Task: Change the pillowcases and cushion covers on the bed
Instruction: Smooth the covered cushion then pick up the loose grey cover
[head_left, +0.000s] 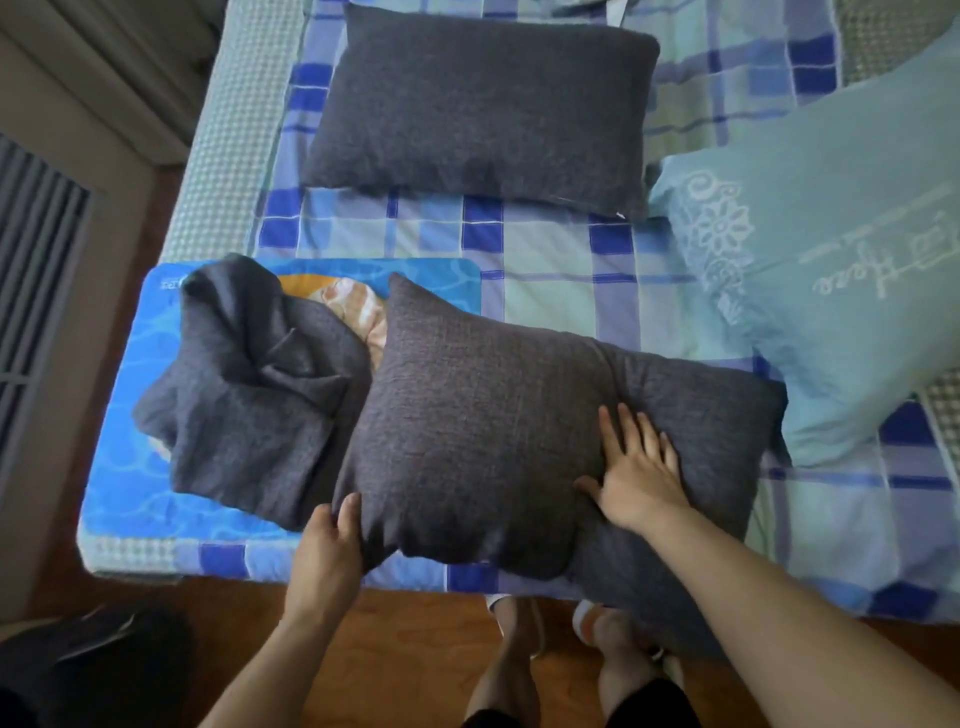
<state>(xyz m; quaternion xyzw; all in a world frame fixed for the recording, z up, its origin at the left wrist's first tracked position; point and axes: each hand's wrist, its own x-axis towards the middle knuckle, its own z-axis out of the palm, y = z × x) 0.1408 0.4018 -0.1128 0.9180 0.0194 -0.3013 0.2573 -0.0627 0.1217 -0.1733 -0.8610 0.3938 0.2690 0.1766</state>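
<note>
The left hand (332, 535) grips the near-left corner of the dark cushion (483, 436) at lower centre; the right hand (636, 467), fingers flat, presses its right side. The cushion's long axis runs left-right across the bed (545, 260) edge.

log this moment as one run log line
left hand: grips near cushion corner | right hand: flat on it | loose grey cover: crumpled, left | far cushion: untouched
</note>
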